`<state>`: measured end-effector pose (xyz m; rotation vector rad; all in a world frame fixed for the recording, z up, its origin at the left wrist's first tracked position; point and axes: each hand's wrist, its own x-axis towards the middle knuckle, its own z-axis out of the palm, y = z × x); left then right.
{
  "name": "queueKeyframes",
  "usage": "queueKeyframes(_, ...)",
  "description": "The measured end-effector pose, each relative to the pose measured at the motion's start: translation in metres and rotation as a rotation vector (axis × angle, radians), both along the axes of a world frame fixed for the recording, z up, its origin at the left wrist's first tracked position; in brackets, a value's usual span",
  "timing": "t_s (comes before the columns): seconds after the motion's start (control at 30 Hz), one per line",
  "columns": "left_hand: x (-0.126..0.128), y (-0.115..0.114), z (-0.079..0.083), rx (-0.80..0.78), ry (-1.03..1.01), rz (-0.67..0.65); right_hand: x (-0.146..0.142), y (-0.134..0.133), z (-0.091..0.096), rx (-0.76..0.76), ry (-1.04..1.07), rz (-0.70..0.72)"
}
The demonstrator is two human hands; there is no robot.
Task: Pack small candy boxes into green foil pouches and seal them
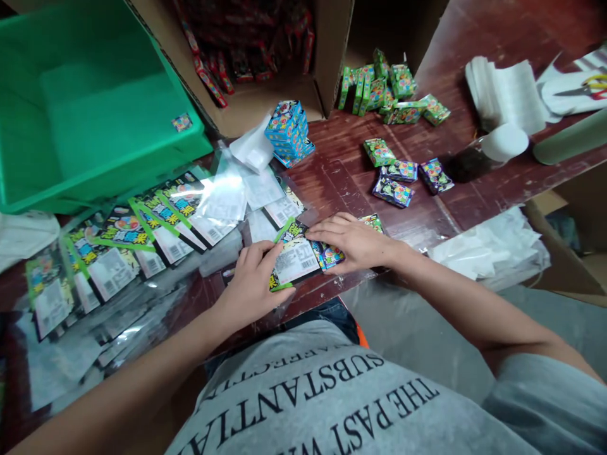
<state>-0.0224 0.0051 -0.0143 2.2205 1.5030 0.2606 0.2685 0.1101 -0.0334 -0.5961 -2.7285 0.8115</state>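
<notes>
A printed card with black and green edges and a white barcode panel (pixel 298 260) lies flat near the table's front edge. My left hand (pixel 256 281) grips its left side, thumb along the lower edge and fingers curled at the upper left. My right hand (pixel 355 242) is closed over small, colourful printed boxes at the card's right end. One purple-blue box (pixel 332 256) shows beneath its fingers, touching the card, and a green box (pixel 372 222) peeks out behind the knuckles. My palm hides how many boxes lie there. Clear plastic film surrounds the card.
Bagged printed cards (pixel 114 268) fan out at left, before a green bin (pixel 114 170). Blue boxes (pixel 288 131) are stacked behind my hands. Loose purple boxes (pixel 392 191) and green boxes (pixel 403 82) lie rightward. Beyond stand a cardboard carton (pixel 296 104), a white-lidded jar (pixel 505 142) and scissors (pixel 583 91).
</notes>
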Motion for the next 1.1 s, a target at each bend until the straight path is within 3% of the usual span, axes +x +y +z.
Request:
queueKeyframes(0.27,0.004,0.009,-0.008,-0.003,0.004,-0.037,0.048,0.006,0.010,-0.021,-0.046,-0.114)
queueKeyframes(0.43,0.004,0.013,-0.009,-0.003,-0.022,-0.014,0.041,0.005,-0.001,-0.044,0.063,-0.079)
queueKeyframes(0.67,-0.003,0.012,-0.006,-0.042,-0.025,-0.095,0.036,0.005,0.005,0.045,-0.055,0.045)
queueKeyframes(0.9,0.010,0.008,-0.007,-0.004,-0.021,-0.026,0.009,0.000,0.001,0.054,-0.064,-0.056)
queueKeyframes(1.1,0.009,0.012,-0.007,0.005,-0.008,-0.051,0.045,0.006,0.012,0.003,-0.133,-0.061)
